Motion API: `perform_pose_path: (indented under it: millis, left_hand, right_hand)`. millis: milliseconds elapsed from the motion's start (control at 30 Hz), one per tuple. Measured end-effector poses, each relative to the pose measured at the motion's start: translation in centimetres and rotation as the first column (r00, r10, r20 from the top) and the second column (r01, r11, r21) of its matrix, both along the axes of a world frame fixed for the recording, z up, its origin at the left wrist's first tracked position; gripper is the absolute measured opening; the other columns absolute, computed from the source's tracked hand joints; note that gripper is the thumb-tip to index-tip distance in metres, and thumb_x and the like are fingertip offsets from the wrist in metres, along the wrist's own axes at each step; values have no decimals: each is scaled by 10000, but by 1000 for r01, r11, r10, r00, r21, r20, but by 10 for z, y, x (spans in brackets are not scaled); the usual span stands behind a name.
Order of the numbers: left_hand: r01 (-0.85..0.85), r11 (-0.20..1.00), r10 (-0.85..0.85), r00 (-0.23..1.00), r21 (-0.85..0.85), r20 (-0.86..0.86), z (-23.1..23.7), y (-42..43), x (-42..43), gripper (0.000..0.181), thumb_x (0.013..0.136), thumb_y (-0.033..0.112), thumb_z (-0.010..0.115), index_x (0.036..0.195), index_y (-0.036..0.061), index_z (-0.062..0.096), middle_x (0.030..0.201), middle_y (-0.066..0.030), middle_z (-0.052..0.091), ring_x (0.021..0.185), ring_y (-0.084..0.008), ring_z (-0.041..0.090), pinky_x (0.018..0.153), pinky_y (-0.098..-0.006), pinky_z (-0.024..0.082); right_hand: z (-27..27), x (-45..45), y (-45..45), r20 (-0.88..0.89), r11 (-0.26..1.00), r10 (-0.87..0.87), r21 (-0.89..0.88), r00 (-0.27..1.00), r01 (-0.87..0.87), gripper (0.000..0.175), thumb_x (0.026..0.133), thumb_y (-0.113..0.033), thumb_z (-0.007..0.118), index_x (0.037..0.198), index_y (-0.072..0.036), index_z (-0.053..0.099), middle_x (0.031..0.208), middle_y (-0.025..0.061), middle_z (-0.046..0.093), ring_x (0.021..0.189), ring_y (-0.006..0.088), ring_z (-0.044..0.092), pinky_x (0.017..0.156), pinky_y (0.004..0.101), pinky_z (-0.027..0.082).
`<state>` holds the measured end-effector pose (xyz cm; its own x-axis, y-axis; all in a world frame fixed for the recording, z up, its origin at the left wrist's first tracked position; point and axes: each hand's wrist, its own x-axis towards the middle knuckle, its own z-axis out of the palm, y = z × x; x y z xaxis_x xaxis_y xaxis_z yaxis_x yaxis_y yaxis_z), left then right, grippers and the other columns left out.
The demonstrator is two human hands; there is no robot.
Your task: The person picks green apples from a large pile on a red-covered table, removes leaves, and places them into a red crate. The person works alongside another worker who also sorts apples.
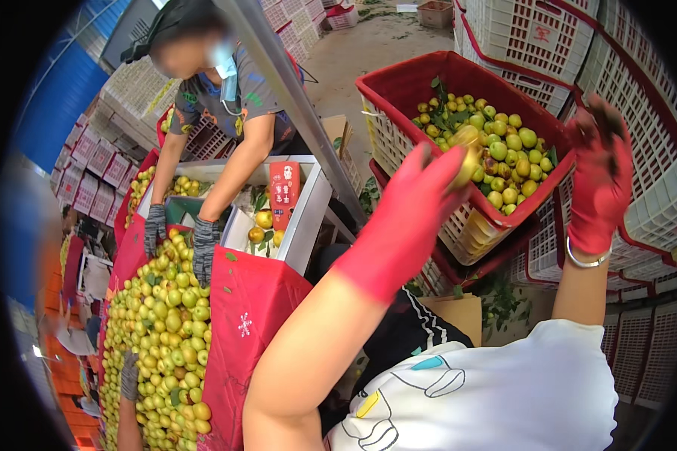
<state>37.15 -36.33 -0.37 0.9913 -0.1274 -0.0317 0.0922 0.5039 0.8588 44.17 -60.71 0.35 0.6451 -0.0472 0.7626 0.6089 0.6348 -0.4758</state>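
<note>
My left hand [409,208], in a red glove, is raised over the near edge of a plastic crate [412,67] with a red lining. Yellow-green fruits [467,152], blurred by motion, are at its fingertips; whether they are gripped or falling I cannot tell. My right hand [598,169], in a red glove with dark stained fingers and a bangle at the wrist, is lifted at the crate's right corner, its fingers blurred. Inside the crate lie many round green and brownish fruits [508,146] with some leaves.
A co-worker's two gray-gloved hands [203,248] reach into a fruit heap [169,315] on red cloth; another gray-gloved hand [130,376] touches it lower down. A metal post [299,101] stands between. Stacked white crates [530,39] line the right. A red box [284,191] lies in a tray.
</note>
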Motion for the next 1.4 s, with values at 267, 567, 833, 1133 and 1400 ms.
perform_pose_path:
  millis: [267,567,833,1133,1400]
  left_hand:
    - [-154,824,140,988,545,68,-44,78,-96,448,902,161,618,1301,25,466,1194,-73,564,1075,-146,547,910,-285,444]
    - [-30,-605,653,553,796,517,-45,202,-358,384,825,178,652,1176,44,573,1301,-182,493,1211,-381,447,1008,-458,371]
    - [161,-563,749,514,811,418,-52,254,-383,634,816,283,677,1349,63,415,1414,-236,344,1302,-446,306,1068,-477,294]
    - [275,-746,638,556,607,533,-63,344,-374,518,795,189,663,1263,98,461,1178,-166,531,1078,-336,521,919,-408,443]
    - [151,-730,626,537,666,565,-44,346,-344,410,789,170,663,1170,59,559,1224,-183,540,1111,-358,513,954,-417,431]
  right_hand:
    - [-17,-43,15,-168,945,299,-85,939,-316,227,906,-309,537,917,-87,584,1018,123,559,889,242,536,717,343,416]
    - [-43,-82,249,-477,342,706,-416,523,-842,318,855,-113,553,1132,41,576,1072,208,634,933,274,631,847,374,495]
    - [-90,-112,518,17,356,717,-869,697,-345,504,832,-231,626,1265,-12,494,1233,224,531,1128,338,535,952,372,432]
    - [-113,-113,567,191,26,645,-973,740,228,518,830,-343,541,1249,-43,487,1199,200,575,1077,350,569,904,427,465]
    - [-116,-109,567,162,52,668,-984,727,172,453,843,-337,518,1186,-43,548,1123,176,624,1025,341,597,870,436,477]
